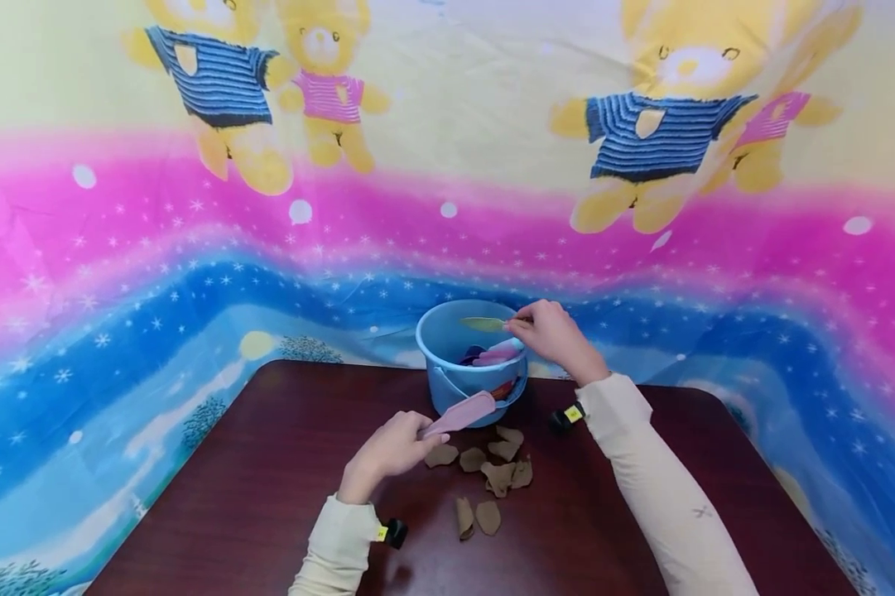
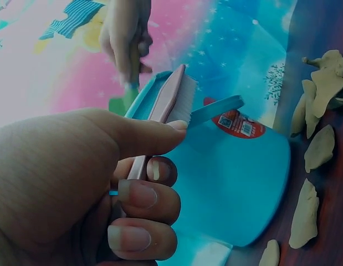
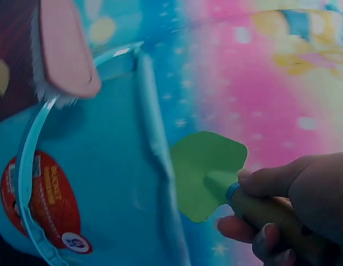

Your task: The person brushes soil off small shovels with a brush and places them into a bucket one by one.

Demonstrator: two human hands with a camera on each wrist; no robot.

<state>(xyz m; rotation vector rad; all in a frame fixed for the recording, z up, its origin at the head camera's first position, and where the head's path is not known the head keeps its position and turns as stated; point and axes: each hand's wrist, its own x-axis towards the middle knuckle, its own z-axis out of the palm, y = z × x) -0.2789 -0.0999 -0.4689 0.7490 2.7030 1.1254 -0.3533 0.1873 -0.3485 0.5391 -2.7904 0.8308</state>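
My left hand (image 1: 391, 449) grips a pink brush (image 1: 465, 411) by its handle, in front of the blue bucket (image 1: 441, 391). White bristles (image 2: 185, 101) show along one side of it in the left wrist view. With thumb and fingers round its wooden handle, my right hand (image 1: 553, 331) holds a small green trowel (image 3: 207, 174). The trowel's blade overlaps the bucket's opening in the head view. Inside the bucket, a pink tool (image 1: 498, 353) and something dark blue (image 1: 471, 356) show; its lower inside is hidden.
Several brown, shard-like pieces (image 1: 488, 518) lie on the dark red table (image 1: 328, 414) in front of the bucket. The bucket's handle (image 3: 26, 183) hangs down over a red label (image 3: 55, 199). Behind the table hangs a cloth (image 1: 447, 257) with printed bears.
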